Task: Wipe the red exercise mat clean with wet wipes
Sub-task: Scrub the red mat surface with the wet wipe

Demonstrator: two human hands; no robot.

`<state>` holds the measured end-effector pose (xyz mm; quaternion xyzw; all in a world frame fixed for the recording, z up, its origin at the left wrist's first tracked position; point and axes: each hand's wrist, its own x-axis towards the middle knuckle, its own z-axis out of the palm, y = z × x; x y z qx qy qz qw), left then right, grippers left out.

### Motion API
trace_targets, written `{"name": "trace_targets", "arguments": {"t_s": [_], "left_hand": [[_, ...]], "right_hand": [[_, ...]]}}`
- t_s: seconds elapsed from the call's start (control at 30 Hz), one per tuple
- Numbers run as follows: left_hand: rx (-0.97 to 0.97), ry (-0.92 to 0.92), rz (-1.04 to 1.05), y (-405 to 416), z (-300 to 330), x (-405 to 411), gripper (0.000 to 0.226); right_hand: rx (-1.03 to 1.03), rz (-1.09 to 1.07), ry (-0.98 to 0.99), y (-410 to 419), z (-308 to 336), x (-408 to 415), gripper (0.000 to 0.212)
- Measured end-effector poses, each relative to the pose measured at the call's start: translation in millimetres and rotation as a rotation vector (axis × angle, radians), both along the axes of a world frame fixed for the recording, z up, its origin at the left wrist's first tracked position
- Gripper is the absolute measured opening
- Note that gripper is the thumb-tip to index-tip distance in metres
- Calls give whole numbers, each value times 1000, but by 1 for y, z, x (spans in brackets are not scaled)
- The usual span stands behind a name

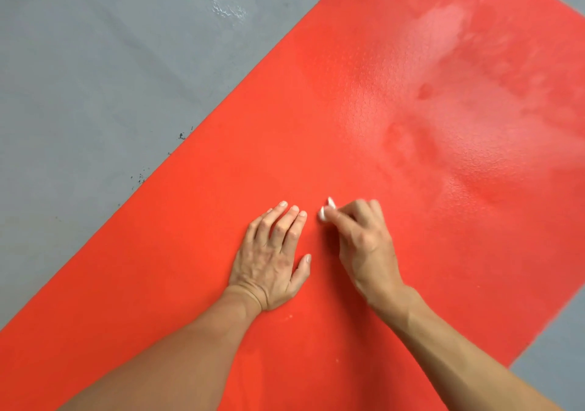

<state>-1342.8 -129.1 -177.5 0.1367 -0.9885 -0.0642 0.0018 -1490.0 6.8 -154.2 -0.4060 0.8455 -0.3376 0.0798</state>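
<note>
The red exercise mat lies diagonally across the grey floor and fills most of the view. My left hand rests flat on the mat with its fingers straight. Just to its right, my right hand has its fingers curled around a small white wet wipe and holds it against the mat. Only a small crumpled edge of the wipe shows past the fingertips. Pale, glossy patches mark the mat's far right part.
Grey floor borders the mat on the left and at the lower right corner. Small dark specks lie on the floor by the mat's left edge, and a shiny streak marks the floor at the top.
</note>
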Motion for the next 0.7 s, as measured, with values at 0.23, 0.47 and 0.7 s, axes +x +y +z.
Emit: {"name": "trace_targets", "arguments": {"t_s": [0.23,0.47,0.7], "left_hand": [[7,-3,1,-1,1,-1,73],[96,61,18,-6,10,-2,68],[4,82,174,-36,-1,8,66]], "right_hand": [[41,-290,77,-1,-4,-45,15],[70,-215,59,-14,3,18,20],[22,95,39,-20,3,42,28]]}}
